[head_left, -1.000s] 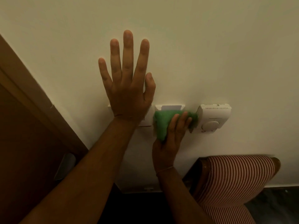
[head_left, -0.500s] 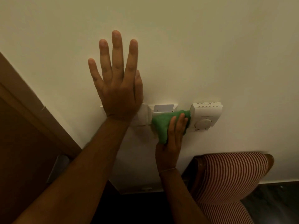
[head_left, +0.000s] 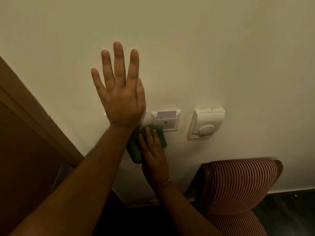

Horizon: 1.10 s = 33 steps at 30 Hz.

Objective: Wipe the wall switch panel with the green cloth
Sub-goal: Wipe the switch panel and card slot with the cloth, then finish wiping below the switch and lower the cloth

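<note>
A white wall switch panel (head_left: 170,122) with a key card in its slot sits on the cream wall; its left part is hidden behind my left wrist. My left hand (head_left: 120,92) lies flat on the wall above it, fingers spread, holding nothing. My right hand (head_left: 152,150) presses the green cloth (head_left: 135,149) against the wall at the panel's lower left corner, just under my left wrist. The cloth covers the bottom left edge of the panel.
A white thermostat with a round dial (head_left: 206,123) is mounted right of the panel. A brown wooden door frame (head_left: 34,113) runs along the left. A chair with red-and-white striped upholstery (head_left: 238,186) stands below right, against the wall.
My right hand has slid the green cloth left and down, from between the panel and the thermostat to the panel's lower left corner. The card slot is now uncovered. My left hand stays flat.
</note>
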Each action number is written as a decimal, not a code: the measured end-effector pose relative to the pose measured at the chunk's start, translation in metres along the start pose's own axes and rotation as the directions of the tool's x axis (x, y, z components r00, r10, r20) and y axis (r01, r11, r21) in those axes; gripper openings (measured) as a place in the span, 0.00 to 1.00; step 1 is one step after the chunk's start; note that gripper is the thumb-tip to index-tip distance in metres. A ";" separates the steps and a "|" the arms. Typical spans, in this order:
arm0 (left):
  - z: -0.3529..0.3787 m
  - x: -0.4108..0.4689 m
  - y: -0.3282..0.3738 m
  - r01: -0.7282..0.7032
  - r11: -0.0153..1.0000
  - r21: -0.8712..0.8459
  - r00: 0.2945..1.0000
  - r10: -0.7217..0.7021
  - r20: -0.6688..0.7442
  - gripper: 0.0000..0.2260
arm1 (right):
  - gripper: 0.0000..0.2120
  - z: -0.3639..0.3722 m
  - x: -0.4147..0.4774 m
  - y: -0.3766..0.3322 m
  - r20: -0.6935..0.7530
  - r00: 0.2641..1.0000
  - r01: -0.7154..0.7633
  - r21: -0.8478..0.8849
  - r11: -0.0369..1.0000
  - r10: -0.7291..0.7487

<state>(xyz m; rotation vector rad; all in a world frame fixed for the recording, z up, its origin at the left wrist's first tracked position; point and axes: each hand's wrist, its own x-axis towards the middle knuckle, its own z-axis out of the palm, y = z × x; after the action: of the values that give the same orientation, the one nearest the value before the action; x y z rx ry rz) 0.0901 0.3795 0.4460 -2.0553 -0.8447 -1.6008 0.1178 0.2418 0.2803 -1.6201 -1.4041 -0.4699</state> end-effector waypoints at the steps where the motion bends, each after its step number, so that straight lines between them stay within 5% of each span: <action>1: -0.004 0.000 0.001 0.005 1.000 -0.013 1.000 -0.005 0.029 0.29 | 0.40 -0.008 0.001 -0.002 -0.014 1.000 0.005 0.015 1.000 -0.005; 8: -0.031 -0.013 0.016 0.093 0.995 -0.039 0.970 -0.081 0.230 0.28 | 0.43 -0.076 -0.018 -0.003 -0.069 0.997 -0.021 0.003 1.000 0.021; 10: -0.045 -0.055 0.031 0.157 0.985 -0.068 0.950 -0.132 0.284 0.28 | 0.44 -0.095 -0.054 0.008 -0.021 0.999 -0.047 -0.009 0.999 0.046; 13: -0.078 -0.163 0.065 0.228 0.968 -0.106 0.895 -0.166 0.414 0.29 | 0.31 -0.125 -0.130 0.034 0.127 0.984 -0.121 -0.017 0.992 0.123; 15: -0.099 -0.236 0.089 0.241 0.968 -0.071 0.814 -0.162 0.559 0.30 | 0.35 -0.146 -0.179 0.054 0.229 0.946 -0.223 -0.055 0.973 0.229; 18: -0.122 -0.325 0.124 0.288 0.958 -0.008 0.613 -0.178 0.769 0.32 | 0.35 -0.172 -0.250 0.091 0.344 0.836 -0.400 -0.149 0.904 0.427; 23: -0.130 -0.436 0.167 0.197 0.980 -0.021 0.337 -0.048 0.940 0.32 | 0.40 -0.187 -0.346 0.156 0.489 0.513 -0.651 -0.315 0.691 0.706; 33: -0.119 -0.586 0.203 0.140 0.989 0.035 0.060 -0.044 0.997 0.34 | 0.37 -0.111 -0.481 0.261 0.614 0.112 -0.639 -0.558 0.530 0.782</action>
<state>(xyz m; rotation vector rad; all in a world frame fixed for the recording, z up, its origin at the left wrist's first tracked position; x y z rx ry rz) 0.0463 0.0281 -0.0764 -3.1193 -1.3065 0.2126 0.2537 -0.1088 -0.1329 -2.5882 -0.8917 0.9891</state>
